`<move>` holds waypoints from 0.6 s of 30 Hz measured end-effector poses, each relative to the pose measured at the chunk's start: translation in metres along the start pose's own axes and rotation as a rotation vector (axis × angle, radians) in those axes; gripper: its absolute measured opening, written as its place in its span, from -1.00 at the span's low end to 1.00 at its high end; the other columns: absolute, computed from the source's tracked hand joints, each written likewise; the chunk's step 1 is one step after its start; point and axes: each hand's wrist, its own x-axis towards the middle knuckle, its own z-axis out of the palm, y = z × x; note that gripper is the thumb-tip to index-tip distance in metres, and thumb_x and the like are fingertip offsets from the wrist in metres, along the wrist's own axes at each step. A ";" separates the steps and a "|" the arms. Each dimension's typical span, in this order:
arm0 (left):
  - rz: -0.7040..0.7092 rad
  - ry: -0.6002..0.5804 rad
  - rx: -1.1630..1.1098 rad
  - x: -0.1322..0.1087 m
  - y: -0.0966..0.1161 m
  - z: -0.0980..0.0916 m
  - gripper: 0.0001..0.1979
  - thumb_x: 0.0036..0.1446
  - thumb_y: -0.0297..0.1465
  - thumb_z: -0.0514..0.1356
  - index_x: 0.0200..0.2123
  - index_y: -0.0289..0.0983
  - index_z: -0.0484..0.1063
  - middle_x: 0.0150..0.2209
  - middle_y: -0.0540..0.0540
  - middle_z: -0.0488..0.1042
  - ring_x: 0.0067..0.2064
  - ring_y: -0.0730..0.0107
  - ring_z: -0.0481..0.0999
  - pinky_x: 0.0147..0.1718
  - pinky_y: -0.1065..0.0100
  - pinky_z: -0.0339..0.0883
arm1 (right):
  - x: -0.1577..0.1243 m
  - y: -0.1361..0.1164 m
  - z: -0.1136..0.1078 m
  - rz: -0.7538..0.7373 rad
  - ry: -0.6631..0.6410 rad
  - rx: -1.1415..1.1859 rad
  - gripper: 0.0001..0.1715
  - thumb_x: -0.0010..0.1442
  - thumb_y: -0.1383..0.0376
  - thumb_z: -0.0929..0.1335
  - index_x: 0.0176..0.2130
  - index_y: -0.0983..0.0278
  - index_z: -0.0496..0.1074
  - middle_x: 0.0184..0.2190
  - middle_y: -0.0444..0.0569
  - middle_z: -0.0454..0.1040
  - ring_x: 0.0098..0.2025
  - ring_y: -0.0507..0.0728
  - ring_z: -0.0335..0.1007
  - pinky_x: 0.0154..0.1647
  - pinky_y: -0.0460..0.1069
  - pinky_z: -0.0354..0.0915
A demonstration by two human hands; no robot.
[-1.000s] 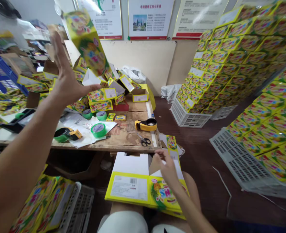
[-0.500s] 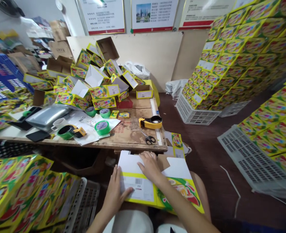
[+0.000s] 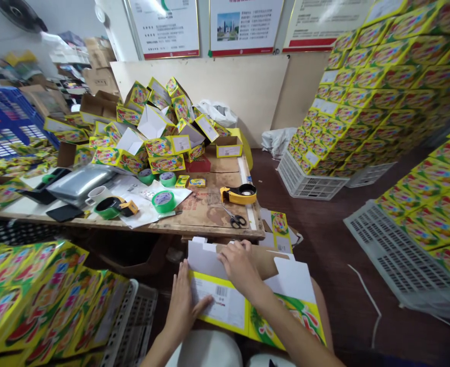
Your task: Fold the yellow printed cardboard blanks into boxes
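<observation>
A flat, unfolded yellow carton [image 3: 228, 306] with white flaps and a barcode label lies on my lap. My left hand [image 3: 183, 305] grips its left edge, thumb on the label and fingers wrapped round the side. My right hand [image 3: 240, 266] presses down on the white top flaps, its fingers curled over the fold. A heap of assembled yellow cartons [image 3: 152, 132] covers the far part of the wooden table [image 3: 205, 216].
On the table lie green tape rolls [image 3: 163, 201], a yellow tape dispenser [image 3: 238, 193] and scissors [image 3: 235, 219]. Stacks of flat cartons [image 3: 37, 300] sit at my left. Walls of stacked cartons [image 3: 385, 92] on white crates [image 3: 309, 183] fill the right. A blue crate [image 3: 3, 117] stands far left.
A second ago my left hand was raised with a carton in the air; the carton joined the heap. The hand came down to the flat carton's left edge. My right hand moved to the top flaps.
</observation>
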 end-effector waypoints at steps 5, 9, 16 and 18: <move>-0.004 0.016 -0.150 -0.003 0.013 -0.021 -0.04 0.12 -0.25 0.19 0.31 -0.20 -0.51 0.33 -0.37 -0.17 0.35 -0.08 -0.25 0.20 -0.25 -0.36 | -0.004 -0.006 -0.027 -0.023 0.038 -0.015 -0.72 0.29 0.35 0.22 -0.43 0.24 0.38 -0.41 -0.08 0.46 -0.26 0.12 0.25 -0.04 0.11 -0.06; -0.090 -0.074 -0.555 0.005 0.026 -0.052 -0.13 0.13 -0.03 0.11 0.33 -0.25 -0.27 0.30 -0.34 0.00 0.32 -0.05 -0.04 0.23 -0.06 -0.11 | -0.006 -0.010 -0.059 -0.044 0.110 0.029 -0.73 0.28 0.35 0.22 -0.43 0.24 0.37 -0.46 -0.10 0.43 -0.31 0.11 0.24 -0.07 0.10 -0.05; -0.356 -0.540 -1.320 0.057 0.061 -0.116 -0.05 -0.03 0.31 -0.24 0.10 -0.28 0.33 0.02 -0.27 0.44 0.04 -0.02 0.42 -0.03 0.11 0.30 | -0.015 -0.023 -0.093 -0.233 0.282 0.018 -0.71 0.28 0.35 0.21 -0.46 0.23 0.34 -0.51 -0.17 0.38 -0.34 0.06 0.29 0.13 0.15 -0.11; -0.308 -0.628 -1.263 0.071 0.075 -0.126 -0.16 -0.01 0.24 -0.07 0.04 -0.31 0.38 -0.03 -0.26 0.48 -0.05 0.03 0.48 -0.11 0.16 0.34 | -0.017 -0.029 -0.094 -0.275 0.339 0.040 -0.71 0.29 0.37 0.20 -0.46 0.23 0.33 -0.49 -0.17 0.41 -0.28 0.06 0.34 0.19 0.18 -0.17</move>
